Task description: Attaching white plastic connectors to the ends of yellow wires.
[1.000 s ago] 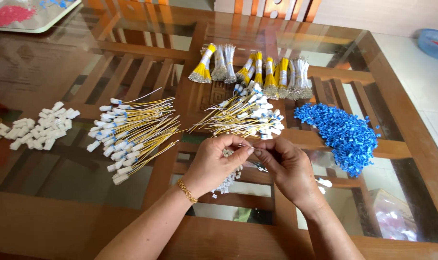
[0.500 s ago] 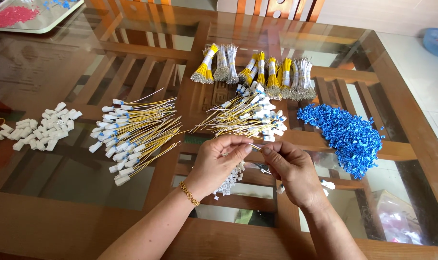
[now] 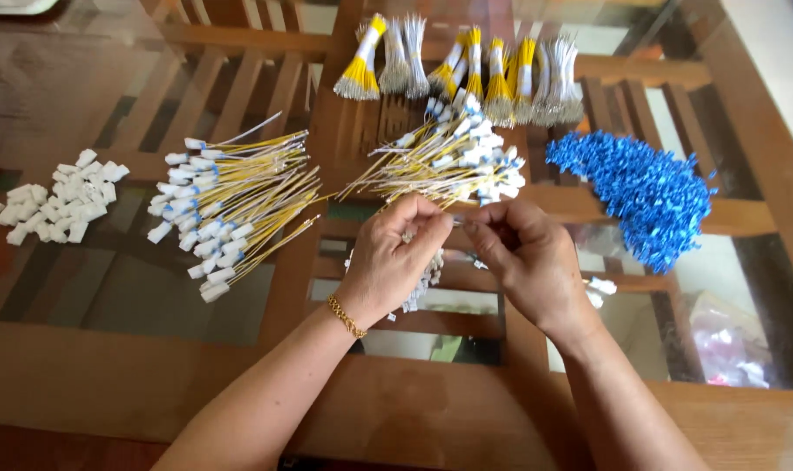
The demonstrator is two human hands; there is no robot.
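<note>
You work over a glass-topped wooden table [image 3: 108,375], and the big masses on it set the scene. To the far right lies a heap of small blue plastic pieces [image 3: 640,196]. At the far edge stand tied bundles of yellow and grey wires [image 3: 475,74]. Left of centre lies a fan of finished yellow wires with white end caps [image 3: 226,205], and a second such pile [image 3: 453,161] lies just beyond your hands. Well to the left sits a loose pile of white caps [image 3: 52,201].

Your left hand [image 3: 396,257] is curled, thumb and forefinger pressed together on a small white piece, with a cluster of pale caps [image 3: 422,279] hanging below the palm. Your right hand [image 3: 527,262] is also closed in a pinch, meeting the left at the fingertips. The thin wire [image 3: 462,222] you are working on lies between the two pinches, near the middle of the table, and is mostly hidden by your fingers.

That wire looks very light, thin and springy, so it will likely bend if you hold it far from the tip; grip close to the end. The cap seems small, hard and smooth, easy to drop; hold it by its sides.

Against the picture half a second ago, your hands sit in much the same spot, fingertips drawn closer together. The view has tipped down and nearer, so the tray at the far left has nearly left the picture.
</note>
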